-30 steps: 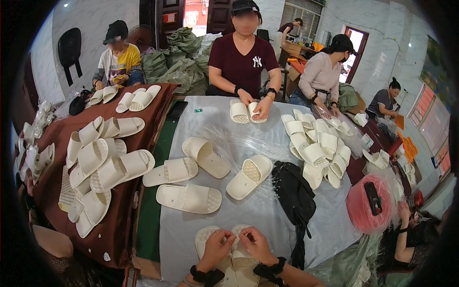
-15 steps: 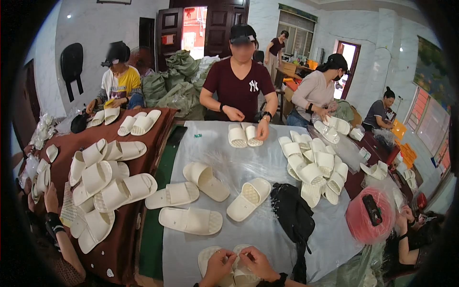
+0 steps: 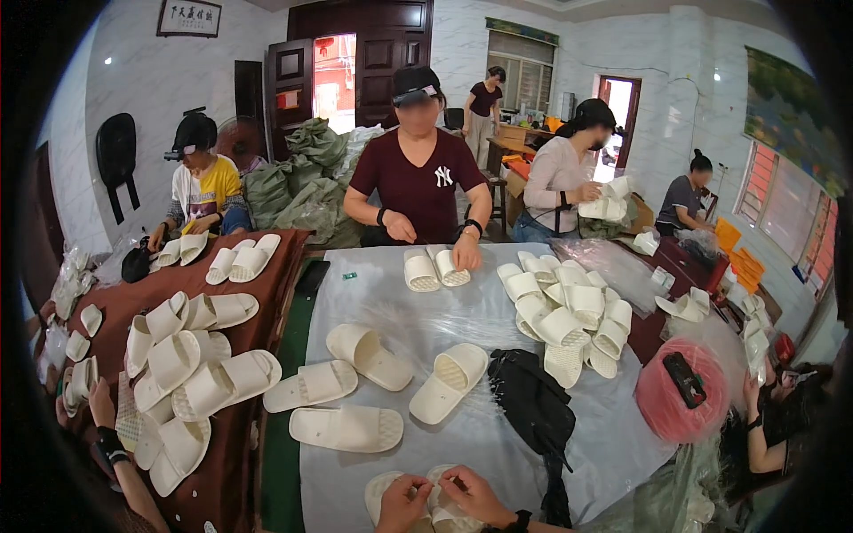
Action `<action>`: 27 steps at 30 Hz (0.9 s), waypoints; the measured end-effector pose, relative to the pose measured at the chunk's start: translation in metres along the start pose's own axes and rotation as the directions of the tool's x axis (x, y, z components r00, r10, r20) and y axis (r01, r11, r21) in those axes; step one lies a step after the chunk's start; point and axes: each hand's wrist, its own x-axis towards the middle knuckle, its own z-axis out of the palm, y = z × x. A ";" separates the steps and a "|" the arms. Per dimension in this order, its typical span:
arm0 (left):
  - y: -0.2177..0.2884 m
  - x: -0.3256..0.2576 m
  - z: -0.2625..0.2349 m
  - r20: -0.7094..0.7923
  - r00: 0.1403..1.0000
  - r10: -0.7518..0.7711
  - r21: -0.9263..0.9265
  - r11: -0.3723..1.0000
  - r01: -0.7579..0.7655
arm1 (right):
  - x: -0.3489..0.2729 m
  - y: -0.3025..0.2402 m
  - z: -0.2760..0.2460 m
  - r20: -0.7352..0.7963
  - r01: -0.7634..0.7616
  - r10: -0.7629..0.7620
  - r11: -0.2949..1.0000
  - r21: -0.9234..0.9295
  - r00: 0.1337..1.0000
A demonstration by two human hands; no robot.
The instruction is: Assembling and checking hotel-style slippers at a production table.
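A pair of cream slippers (image 3: 418,497) is being pinched together by the left hand (image 3: 402,503) and right hand (image 3: 471,494), both grips clamped on it; alignment is probably being called for next.

Left hand (image 3: 402,502) and right hand (image 3: 471,493) close together, fingers curled, pinching.

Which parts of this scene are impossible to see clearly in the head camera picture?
- Head view: the pair of cream slippers under the left hand and right hand is cut off by the lower edge and partly covered by the fingers.
- Whether either hand grips or only touches: too small to tell.
- The contents of the black bag: closed fabric hides them.
- The dark object on the pink bundle: too small.
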 end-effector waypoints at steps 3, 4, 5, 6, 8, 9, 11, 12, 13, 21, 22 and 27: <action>-0.004 0.000 0.000 0.001 1.000 -0.029 -0.018 0.999 0.029 | 0.002 0.001 -0.001 -0.009 0.088 -0.088 0.996 -0.034 0.996; -0.007 0.000 0.001 -0.010 0.999 -0.030 -0.033 0.999 0.030 | 0.002 -0.002 -0.004 0.010 0.012 -0.011 0.997 -0.076 1.000; -0.004 0.000 0.001 -0.016 0.999 -0.034 -0.047 0.998 0.033 | 0.000 -0.004 -0.005 0.022 -0.068 0.071 0.991 -0.118 0.997; 0.000 -0.001 0.000 -0.011 0.999 -0.035 -0.046 0.998 0.035 | -0.001 -0.004 -0.005 0.019 -0.071 0.073 0.991 -0.116 0.997; 0.009 -0.001 -0.004 0.015 0.998 -0.066 -0.037 0.997 0.067 | 0.000 -0.002 -0.005 0.004 -0.019 0.019 0.999 -0.037 1.000; 0.008 -0.002 -0.003 0.017 0.998 -0.069 -0.037 0.997 0.069 | -0.001 -0.004 -0.005 0.004 -0.021 0.021 0.999 -0.036 1.000; 0.006 -0.001 -0.002 0.017 0.997 -0.080 -0.084 0.993 0.081 | -0.001 -0.009 -0.005 0.005 -0.034 0.035 0.997 -0.074 0.999; 0.005 -0.001 -0.002 0.013 0.997 -0.080 -0.084 0.993 0.081 | 0.000 -0.009 -0.005 0.010 -0.033 0.034 0.997 -0.074 0.999; 0.004 -0.002 -0.002 0.006 0.997 -0.081 -0.087 0.993 0.081 | 0.000 -0.010 -0.005 0.022 -0.039 0.041 0.995 -0.087 0.999; 0.013 -0.001 -0.003 0.014 0.997 -0.074 -0.049 0.996 0.075 | -0.001 -0.011 -0.004 -0.007 -0.026 0.026 0.992 -0.121 1.000; 0.017 -0.001 -0.003 0.019 0.994 -0.103 -0.058 0.993 0.104 | -0.001 -0.008 -0.004 -0.005 -0.028 0.027 0.996 -0.084 1.000; 0.026 -0.002 -0.004 0.011 0.988 -0.154 -0.143 0.978 0.154 | 0.000 -0.017 -0.005 0.064 0.015 -0.005 0.986 -0.164 0.998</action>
